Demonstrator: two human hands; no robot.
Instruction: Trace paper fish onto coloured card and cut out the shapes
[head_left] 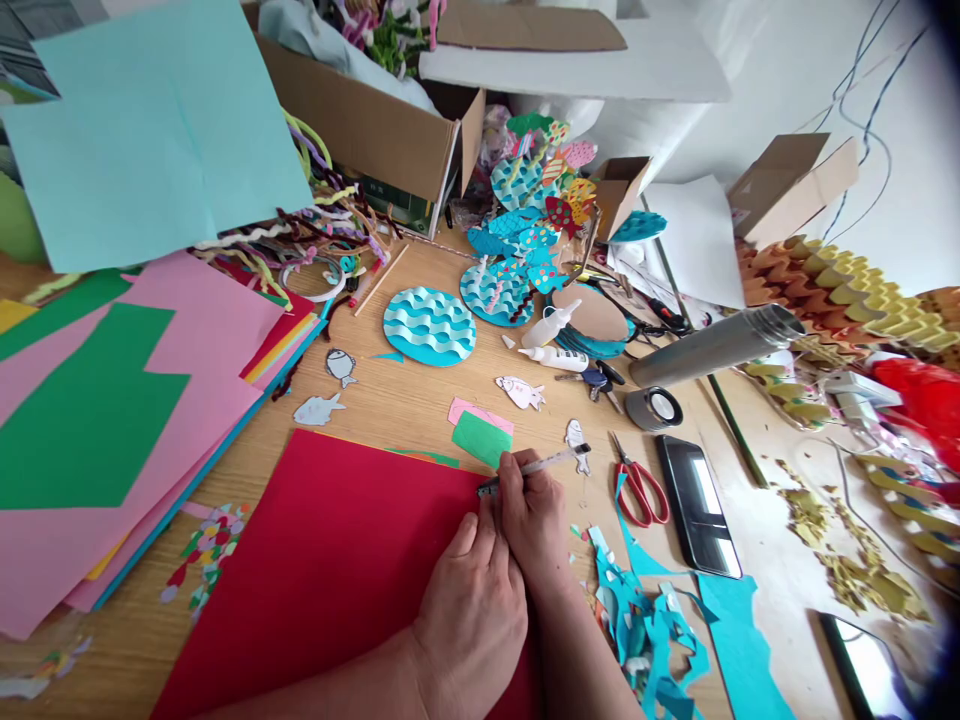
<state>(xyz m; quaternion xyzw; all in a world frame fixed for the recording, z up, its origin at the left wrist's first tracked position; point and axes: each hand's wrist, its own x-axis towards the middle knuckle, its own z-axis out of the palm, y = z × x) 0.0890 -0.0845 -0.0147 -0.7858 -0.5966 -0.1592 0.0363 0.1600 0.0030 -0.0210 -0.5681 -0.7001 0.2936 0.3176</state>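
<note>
My left hand [472, 610] lies on a large red sheet of paper [352, 530], fingers stretched forward, pressing near its far right corner. Just beyond its fingertips is a small dark-grey piece [487, 488], mostly hidden, whose kind I cannot make out. My right hand [534, 520] rests against the left one, closed around a pen [555, 459] with a clear barrel. Beyond the hands lie a small green paper piece [484, 437] and a pink one [480, 408]. Paper fish cutouts lie around: a white one [520, 392], another [576, 445] and a grey-blue one [319, 409].
Red-handled scissors [642, 490], a phone [697, 505] and blue paper scraps [652, 640] lie at right. A steel flask [712, 345] and glue bottles [553, 358] stand or lie farther back. Coloured sheets [82, 430] are stacked at left. A wavy blue disc [429, 327] lies mid-table.
</note>
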